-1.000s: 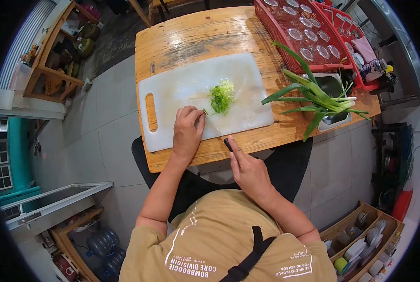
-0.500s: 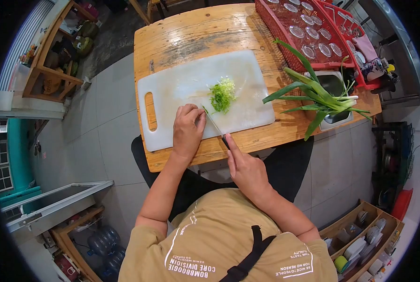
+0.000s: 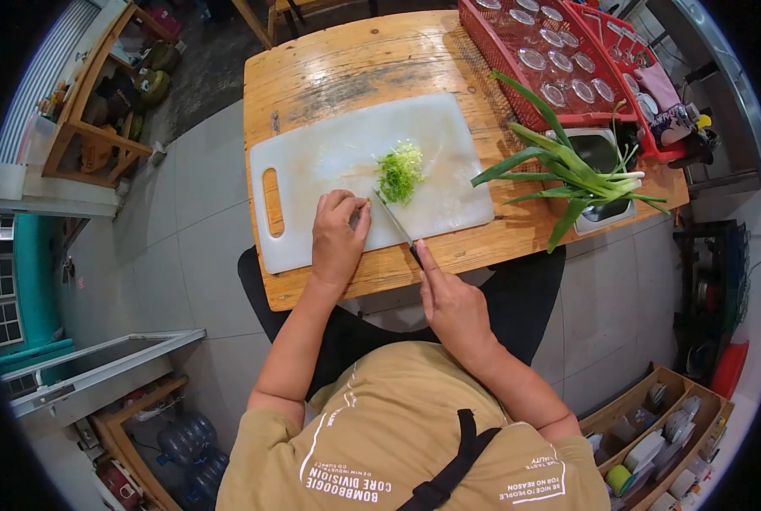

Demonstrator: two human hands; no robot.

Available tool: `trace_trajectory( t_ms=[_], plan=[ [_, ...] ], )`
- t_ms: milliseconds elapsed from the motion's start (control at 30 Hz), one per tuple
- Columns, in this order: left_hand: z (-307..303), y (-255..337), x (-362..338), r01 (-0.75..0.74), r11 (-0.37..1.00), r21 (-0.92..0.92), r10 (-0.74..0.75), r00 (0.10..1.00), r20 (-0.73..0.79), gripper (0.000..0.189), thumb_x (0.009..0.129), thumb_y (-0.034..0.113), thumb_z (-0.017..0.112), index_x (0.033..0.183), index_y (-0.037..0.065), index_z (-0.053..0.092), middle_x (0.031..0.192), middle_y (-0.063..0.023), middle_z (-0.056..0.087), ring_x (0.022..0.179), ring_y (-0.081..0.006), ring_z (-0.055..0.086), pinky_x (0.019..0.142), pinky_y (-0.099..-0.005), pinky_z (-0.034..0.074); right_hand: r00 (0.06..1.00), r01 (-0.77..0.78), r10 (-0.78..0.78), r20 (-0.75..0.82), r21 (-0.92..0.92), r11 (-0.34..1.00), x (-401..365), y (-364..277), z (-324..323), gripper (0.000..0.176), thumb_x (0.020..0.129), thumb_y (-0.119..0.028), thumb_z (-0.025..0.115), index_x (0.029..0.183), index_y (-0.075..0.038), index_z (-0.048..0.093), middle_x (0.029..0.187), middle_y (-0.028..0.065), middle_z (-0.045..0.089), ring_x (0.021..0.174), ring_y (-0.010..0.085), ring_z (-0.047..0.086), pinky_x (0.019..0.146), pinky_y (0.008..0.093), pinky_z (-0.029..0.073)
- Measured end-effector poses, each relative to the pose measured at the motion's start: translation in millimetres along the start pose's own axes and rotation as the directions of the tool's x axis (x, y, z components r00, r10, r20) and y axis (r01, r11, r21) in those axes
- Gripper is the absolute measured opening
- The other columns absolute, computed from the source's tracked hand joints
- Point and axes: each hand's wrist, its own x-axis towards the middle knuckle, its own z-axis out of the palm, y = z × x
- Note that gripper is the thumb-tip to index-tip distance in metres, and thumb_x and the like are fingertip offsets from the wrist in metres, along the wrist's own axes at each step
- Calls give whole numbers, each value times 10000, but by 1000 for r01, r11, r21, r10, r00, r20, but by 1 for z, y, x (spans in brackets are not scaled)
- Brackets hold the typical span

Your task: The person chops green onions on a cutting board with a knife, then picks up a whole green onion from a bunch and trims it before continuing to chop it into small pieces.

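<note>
My left hand (image 3: pixel 339 228) rests on the white cutting board (image 3: pixel 312 162) with its fingers curled in a pinch. A small end of spring onion seems to show at the fingertips; most of it is hidden. My right hand (image 3: pixel 453 307) grips the black handle of a knife (image 3: pixel 395 221). The blade points up and left, its tip close to my left fingertips and just below the heap of chopped spring onion (image 3: pixel 400 174). Whole spring onions (image 3: pixel 580 170) lie across a metal container (image 3: pixel 606 223) to the right of the board.
A red plastic basket (image 3: pixel 516 72) of upturned glasses stands at the back right of the wooden table (image 3: pixel 329 72). Beside it, a second red basket (image 3: pixel 666 153) holds utensils and a cloth. The table's front edge runs just below the board.
The knife has shifted slightly to the right, away from my left fingertips, along with my right hand. My left hand has barely moved.
</note>
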Motion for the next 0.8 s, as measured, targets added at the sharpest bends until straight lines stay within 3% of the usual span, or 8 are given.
trace_trajectory(
  t_ms=[200,367,600,800],
  plan=[
    [-1,-2,-1,-5,1000,-31,4,1000,-15,89,929,13,797,1002,-38,802,1055,-155,727,1028,-357,678,926,-451,570,1000,1,1,-18,146,989,5,-2,-8,625,1106,-192,674,1705,-148,499,777,159,701,647,362,708,613,485,595],
    [0,-3,-1,-1,1000,-8,1,1000,-7,115,930,18,807,1028,-42,811,1067,-162,743,1042,-347,703,942,-434,582,998,-33,21,60,211,977,2,-8,-14,619,1115,-181,662,1707,-135,487,801,173,718,671,373,718,629,504,593],
    [0,-3,0,-20,1000,-5,20,1000,-19,89,923,14,799,997,-33,807,1055,-154,734,1029,-358,681,927,-450,574,997,-31,18,72,193,981,-1,-8,-6,627,1115,-192,657,1713,-137,477,782,174,714,653,378,714,625,504,600],
    [-2,0,4,-25,999,20,25,1000,5,89,913,15,801,989,-33,807,1048,-151,739,1024,-356,675,931,-450,572,997,-15,11,72,55,998,2,-13,2,663,1107,-211,664,1732,-147,452,745,149,700,620,344,713,597,481,601]
  ],
)
